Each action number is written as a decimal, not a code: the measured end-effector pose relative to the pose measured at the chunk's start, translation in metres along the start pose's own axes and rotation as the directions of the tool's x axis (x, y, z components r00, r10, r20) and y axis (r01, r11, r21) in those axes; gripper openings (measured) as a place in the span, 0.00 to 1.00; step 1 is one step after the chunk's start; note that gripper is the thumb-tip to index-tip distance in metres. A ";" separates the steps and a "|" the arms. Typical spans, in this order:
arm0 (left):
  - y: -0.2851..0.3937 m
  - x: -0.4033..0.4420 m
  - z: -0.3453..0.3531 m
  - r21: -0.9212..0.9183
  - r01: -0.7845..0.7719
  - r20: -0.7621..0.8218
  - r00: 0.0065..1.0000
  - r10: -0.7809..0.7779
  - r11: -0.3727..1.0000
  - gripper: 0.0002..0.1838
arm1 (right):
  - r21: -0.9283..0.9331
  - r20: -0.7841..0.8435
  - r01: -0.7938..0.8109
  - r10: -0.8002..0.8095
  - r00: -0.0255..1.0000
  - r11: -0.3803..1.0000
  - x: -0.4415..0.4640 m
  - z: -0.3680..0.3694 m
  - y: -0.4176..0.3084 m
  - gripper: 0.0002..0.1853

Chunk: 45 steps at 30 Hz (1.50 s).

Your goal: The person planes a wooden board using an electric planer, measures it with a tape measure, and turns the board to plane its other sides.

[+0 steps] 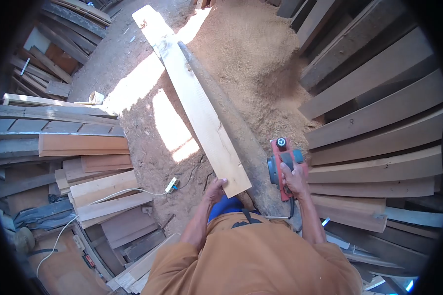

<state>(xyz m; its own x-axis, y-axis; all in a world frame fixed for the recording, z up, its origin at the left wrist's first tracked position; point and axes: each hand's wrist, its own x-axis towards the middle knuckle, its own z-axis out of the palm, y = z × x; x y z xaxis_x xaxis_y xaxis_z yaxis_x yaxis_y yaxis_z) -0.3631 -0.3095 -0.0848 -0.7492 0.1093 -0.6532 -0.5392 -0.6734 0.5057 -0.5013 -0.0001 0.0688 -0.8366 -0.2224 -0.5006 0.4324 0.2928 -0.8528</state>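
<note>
A long pale wooden board (199,105) stretches away from my body, its near end close to my waist. My left hand (215,191) grips the board's near left corner, with the thumb on top and the other fingers hidden at the edge. On the right, my right hand (294,178) is wrapped around the handle of a red and black electric planer (283,160). The planer is beside the board, apart from it. Under the board lies a dusty grey beam (238,135).
Wood shavings (251,49) cover the ground ahead. Stacked planks (379,128) line the right side, more boards (83,142) the left. A white cable (118,192) runs to a power socket (172,185) on the ground, left of my left hand.
</note>
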 end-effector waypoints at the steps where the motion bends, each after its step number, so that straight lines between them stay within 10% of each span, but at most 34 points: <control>1: 0.005 -0.010 0.001 -0.059 0.012 0.043 0.999 -0.009 0.998 0.42 | -0.004 0.006 0.003 -0.003 1.000 1.000 -0.003 0.001 0.006 0.40; 8: 0.038 -0.079 0.040 -0.292 -0.110 0.242 0.953 0.185 0.950 0.46 | -0.117 0.150 -0.010 0.028 0.988 0.993 0.000 0.026 0.044 0.48; 14: 0.138 -0.148 0.097 -0.366 -0.607 0.481 0.525 0.702 0.705 0.40 | -0.313 0.179 0.140 -0.086 0.980 0.939 0.012 0.048 0.070 0.39; 18: 0.218 -0.191 0.139 -0.647 -0.553 0.290 0.460 0.839 0.526 0.35 | -0.226 0.090 0.088 -0.069 0.994 0.970 0.013 0.057 0.088 0.22; 22: 0.279 -0.216 0.177 -0.666 -0.571 0.316 0.366 0.876 0.479 0.31 | -0.220 0.144 -0.072 0.106 0.984 0.973 -0.002 0.050 0.071 0.34; 23: 0.287 -0.219 0.182 -0.649 -0.585 0.325 0.364 0.873 0.486 0.31 | -0.203 0.174 -0.106 0.142 0.974 0.973 -0.004 0.049 0.064 0.43; 27: 0.294 -0.215 0.188 -0.647 -0.597 0.324 0.348 0.880 0.475 0.31 | -0.233 0.108 -0.124 0.152 0.982 0.965 -0.019 0.049 0.039 0.22; 41: 0.280 -0.205 0.194 -0.661 -0.551 0.332 0.394 0.857 0.510 0.29 | -0.275 0.163 -0.016 0.063 0.985 0.961 -0.013 0.042 0.054 0.28; 44: 0.263 -0.192 0.179 -0.702 -0.474 0.303 0.476 0.826 0.531 0.30 | -0.912 0.005 0.107 -0.250 0.968 0.397 -0.025 0.038 0.022 0.34; 45: 0.255 -0.189 0.173 -0.721 -0.436 0.294 0.510 0.808 0.538 0.30 | -0.700 0.045 0.173 -0.198 0.979 0.693 -0.027 0.035 0.001 0.37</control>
<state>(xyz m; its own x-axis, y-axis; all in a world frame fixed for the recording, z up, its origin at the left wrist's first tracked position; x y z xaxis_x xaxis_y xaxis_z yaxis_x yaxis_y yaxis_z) -0.4257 -0.3754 0.2647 -0.9311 -0.2732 0.2416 0.3141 -0.9374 0.1505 -0.4666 -0.0267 0.0758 -0.8896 -0.3181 -0.3279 -0.0805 0.8156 -0.5729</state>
